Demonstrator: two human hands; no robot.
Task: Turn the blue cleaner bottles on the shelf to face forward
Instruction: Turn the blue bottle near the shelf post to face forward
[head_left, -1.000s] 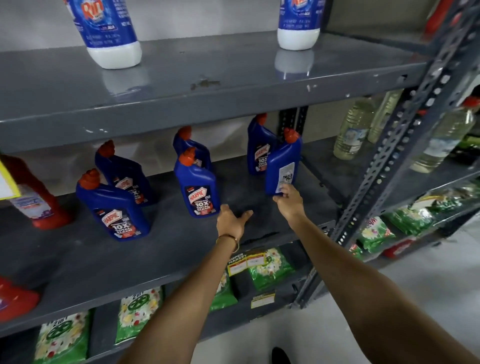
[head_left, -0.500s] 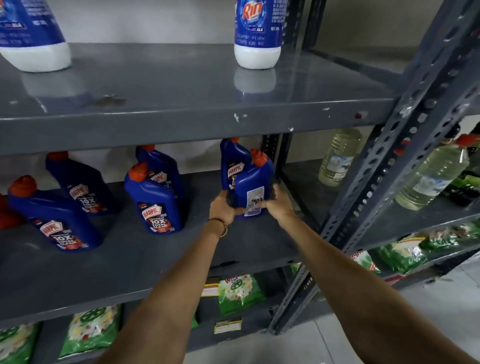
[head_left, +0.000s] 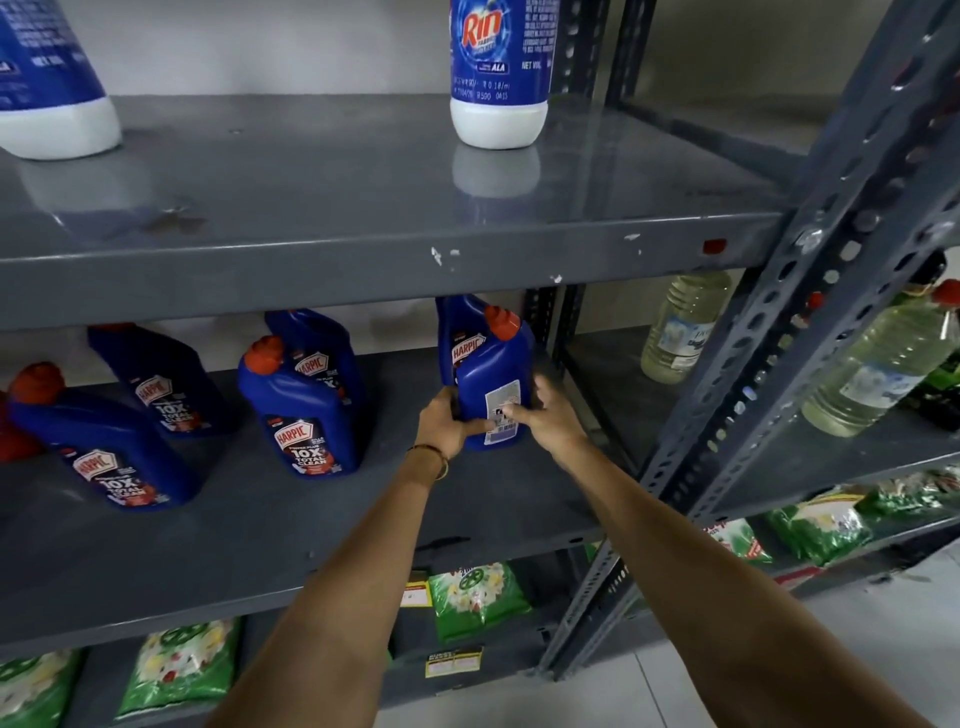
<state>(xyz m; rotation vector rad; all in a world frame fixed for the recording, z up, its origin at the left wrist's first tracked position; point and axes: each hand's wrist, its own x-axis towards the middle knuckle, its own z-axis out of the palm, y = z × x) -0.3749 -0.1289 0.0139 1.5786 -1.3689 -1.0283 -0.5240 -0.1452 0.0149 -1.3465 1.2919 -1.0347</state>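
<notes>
Several blue cleaner bottles with orange caps stand on the grey middle shelf (head_left: 260, 551). The rightmost front bottle (head_left: 491, 369) shows its back label with a barcode. My left hand (head_left: 447, 423) grips its lower left side and my right hand (head_left: 545, 415) grips its lower right side. Right behind it stands another blue bottle (head_left: 457, 338), front label forward. To the left, a front bottle (head_left: 298, 415) and a far-left bottle (head_left: 104, 452) show their front labels, each with another bottle behind: one (head_left: 322, 343) in the middle, one (head_left: 161, 379) at the left.
Two white-and-blue detergent bottles (head_left: 498, 67) stand on the upper shelf (head_left: 363, 260), which overhangs the cleaner bottles. A perforated grey upright (head_left: 779, 338) stands right of my hands. Oil bottles (head_left: 878, 364) fill the neighbouring rack; green packets (head_left: 475, 597) lie below.
My left hand moved from the bare shelf onto the rightmost front bottle, joining my right hand. Both now hold it. The view shifted right and closer.
</notes>
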